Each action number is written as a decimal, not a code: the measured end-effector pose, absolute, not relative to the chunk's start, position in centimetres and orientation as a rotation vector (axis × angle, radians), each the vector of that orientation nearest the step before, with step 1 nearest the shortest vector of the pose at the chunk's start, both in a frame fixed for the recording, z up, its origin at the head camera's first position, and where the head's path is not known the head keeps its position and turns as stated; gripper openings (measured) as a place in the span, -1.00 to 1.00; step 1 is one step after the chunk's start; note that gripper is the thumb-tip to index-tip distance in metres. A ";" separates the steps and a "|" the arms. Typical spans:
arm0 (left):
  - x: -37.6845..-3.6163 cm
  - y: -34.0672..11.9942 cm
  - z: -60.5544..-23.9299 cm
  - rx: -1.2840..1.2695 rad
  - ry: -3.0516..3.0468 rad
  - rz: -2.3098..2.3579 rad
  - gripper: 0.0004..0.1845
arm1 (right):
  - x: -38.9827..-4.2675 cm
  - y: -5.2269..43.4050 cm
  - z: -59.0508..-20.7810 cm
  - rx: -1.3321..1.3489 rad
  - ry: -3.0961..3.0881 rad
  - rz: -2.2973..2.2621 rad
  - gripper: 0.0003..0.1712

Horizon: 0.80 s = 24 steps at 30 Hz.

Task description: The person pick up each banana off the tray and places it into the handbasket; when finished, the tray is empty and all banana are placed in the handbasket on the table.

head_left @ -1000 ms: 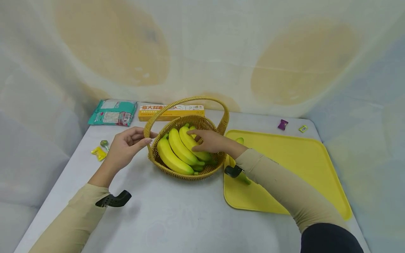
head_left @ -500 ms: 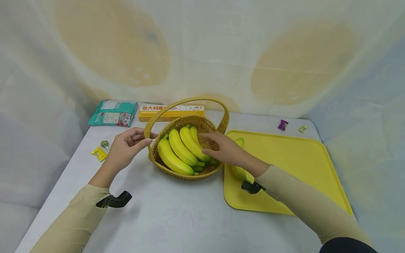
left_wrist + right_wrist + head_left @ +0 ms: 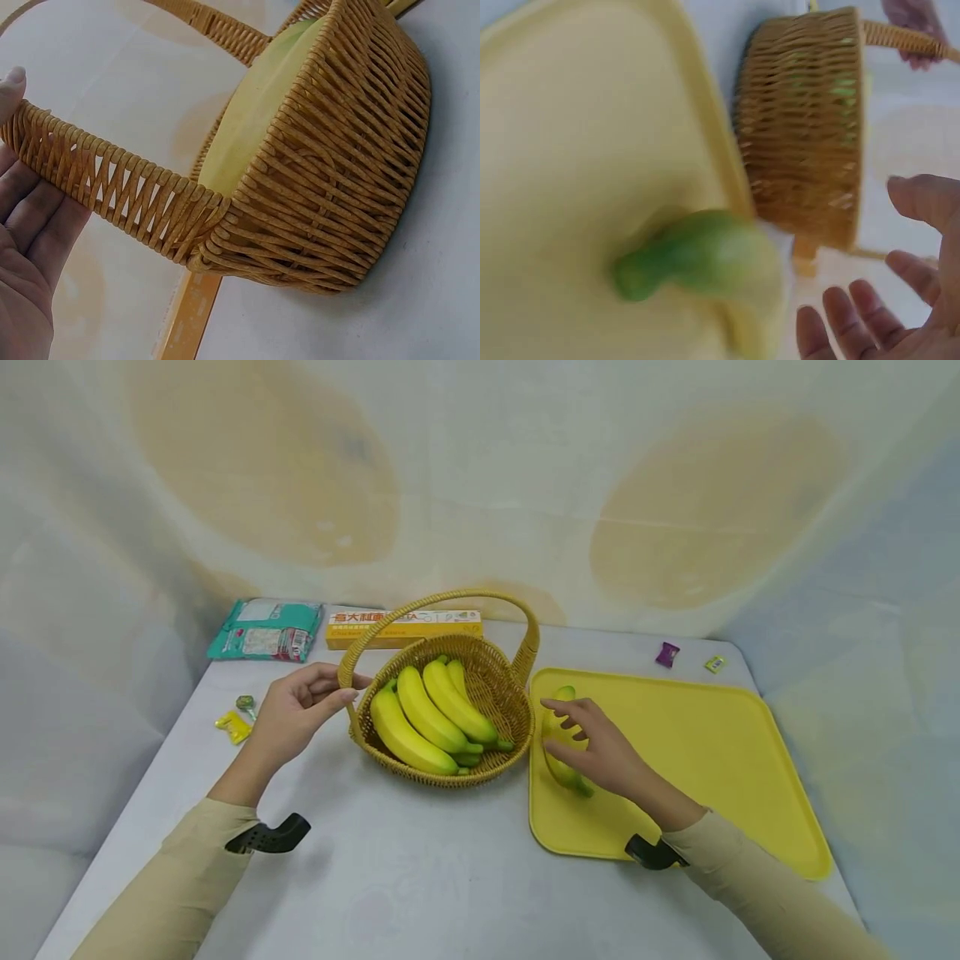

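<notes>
A woven basket [image 3: 517,710] with a hoop handle [image 3: 442,602] holds a bunch of yellow bananas [image 3: 427,714]. My left hand [image 3: 348,687] pinches the handle's left base between thumb and fingers; in the left wrist view the handle [image 3: 127,195] lies across my fingers [image 3: 30,225], with the basket wall [image 3: 337,187] beside them. To the right, a single green-tipped banana [image 3: 562,770] lies at the left end of a yellow tray [image 3: 697,743]. My right hand [image 3: 570,735] hovers over it with fingers spread, holding nothing. The right wrist view shows the banana's green end [image 3: 697,259] just below my spread fingers [image 3: 900,300].
A teal packet [image 3: 266,631] and a yellow box [image 3: 405,628] lie behind the basket. Small wrapped sweets sit at the left [image 3: 234,725] and at the back right [image 3: 666,653]. The grey table [image 3: 420,877] ends at a draped cloth backdrop on all far sides.
My right hand has let go of the bananas in the basket and drawn back to the right, to above the single banana on the tray. The left hand has stayed on the handle.
</notes>
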<state>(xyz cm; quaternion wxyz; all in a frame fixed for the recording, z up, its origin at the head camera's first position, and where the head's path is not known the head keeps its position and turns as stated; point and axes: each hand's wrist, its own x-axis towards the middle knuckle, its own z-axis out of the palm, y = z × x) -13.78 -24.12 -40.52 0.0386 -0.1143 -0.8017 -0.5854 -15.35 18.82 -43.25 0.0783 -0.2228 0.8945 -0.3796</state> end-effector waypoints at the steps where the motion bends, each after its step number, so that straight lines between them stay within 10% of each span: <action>1: -13.8 -24.1 -40.5 -0.355 -2.455 -1.797 -0.74 | -15.3 19.2 -43.7 -0.631 2.680 -1.133 -0.26; 10: -13.8 -24.2 -40.6 -0.363 -2.444 -1.809 -0.73 | -15.5 20.6 -47.2 -0.403 2.698 -0.836 0.01; 24: -13.8 -24.2 -40.6 -0.378 -2.428 -1.814 -0.75 | -14.3 23.1 -44.8 -0.427 2.665 -0.811 -0.16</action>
